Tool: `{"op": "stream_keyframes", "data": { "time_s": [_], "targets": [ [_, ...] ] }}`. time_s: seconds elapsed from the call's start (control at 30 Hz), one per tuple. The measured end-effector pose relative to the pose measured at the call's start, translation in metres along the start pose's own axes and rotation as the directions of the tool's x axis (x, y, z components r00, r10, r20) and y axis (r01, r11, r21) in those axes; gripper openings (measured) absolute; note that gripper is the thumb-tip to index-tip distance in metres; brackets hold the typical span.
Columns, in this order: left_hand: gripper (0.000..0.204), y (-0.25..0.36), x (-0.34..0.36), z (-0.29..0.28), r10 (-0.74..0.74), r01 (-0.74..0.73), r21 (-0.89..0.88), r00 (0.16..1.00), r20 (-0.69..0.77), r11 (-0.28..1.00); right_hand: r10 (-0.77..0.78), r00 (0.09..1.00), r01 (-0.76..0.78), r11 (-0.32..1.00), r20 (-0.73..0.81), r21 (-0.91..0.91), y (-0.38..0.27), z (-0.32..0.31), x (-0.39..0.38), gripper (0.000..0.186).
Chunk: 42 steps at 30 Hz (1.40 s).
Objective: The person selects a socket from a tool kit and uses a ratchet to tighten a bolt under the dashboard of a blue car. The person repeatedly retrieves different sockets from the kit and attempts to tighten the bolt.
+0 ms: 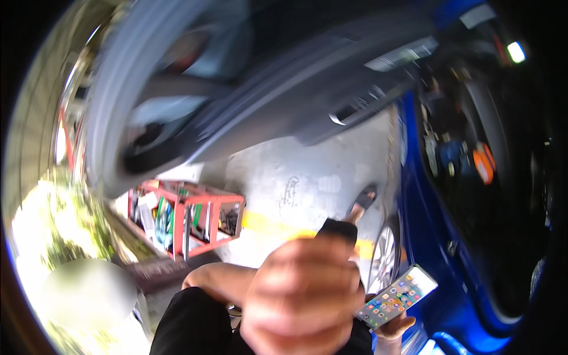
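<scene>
Centrally, left hand (302, 296) clenched around a dark handle (337, 228); right hand (393, 325) cradles a lit smartphone (396, 296) beside the blue car (432, 236). Risk: phone, held loosely, could slip onto concrete floor (307, 183).
</scene>
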<state>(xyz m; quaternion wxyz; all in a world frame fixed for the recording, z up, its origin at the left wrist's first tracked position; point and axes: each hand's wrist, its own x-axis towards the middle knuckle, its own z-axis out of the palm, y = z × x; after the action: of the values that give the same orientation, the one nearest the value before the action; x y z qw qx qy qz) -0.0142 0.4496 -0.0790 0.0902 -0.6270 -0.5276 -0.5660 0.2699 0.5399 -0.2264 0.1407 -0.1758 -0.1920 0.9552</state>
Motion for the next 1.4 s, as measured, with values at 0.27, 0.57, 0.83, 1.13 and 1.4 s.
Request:
{"op": "stream_keyframes", "data": {
  "time_s": [0.27,0.57,0.83,1.13,1.4],
  "targets": [
    [0.012,0.198,-0.035,-0.131,0.176,0.146,0.491,0.816,-0.551,0.859,0.394,0.919,-0.38,0.865,-0.023,-0.327,0.055,0.028,0.009,0.095],
    [0.02,0.222,-0.175,-0.283,0.043,0.342,0.538,0.813,-0.58,0.77,0.084,0.987,0.135,0.067,0.141,-0.989,0.168,0.056,0.017,0.077],
    [0.025,0.106,-0.514,-0.456,-0.678,0.427,-0.814,-0.464,-0.571,0.394,0.564,0.693,-0.681,0.308,-0.448,-0.665,0.258,0.106,0.026,0.071],
    [0.051,0.075,-0.658,-0.61,-0.33,0.252,-0.949,-0.894,-0.304,0.19,0.353,0.638,-0.614,-0.302,-0.684,-0.729,0.302,0.176,0.055,0.047],
    [0.061,0.053,-0.669,-0.627,-0.285,-0.07,-0.882,-0.956,-0.074,0.465,0.622,0.632,-0.14,-0.495,-0.462,-0.857,0.323,0.183,0.101,0.034]
  ]
}}
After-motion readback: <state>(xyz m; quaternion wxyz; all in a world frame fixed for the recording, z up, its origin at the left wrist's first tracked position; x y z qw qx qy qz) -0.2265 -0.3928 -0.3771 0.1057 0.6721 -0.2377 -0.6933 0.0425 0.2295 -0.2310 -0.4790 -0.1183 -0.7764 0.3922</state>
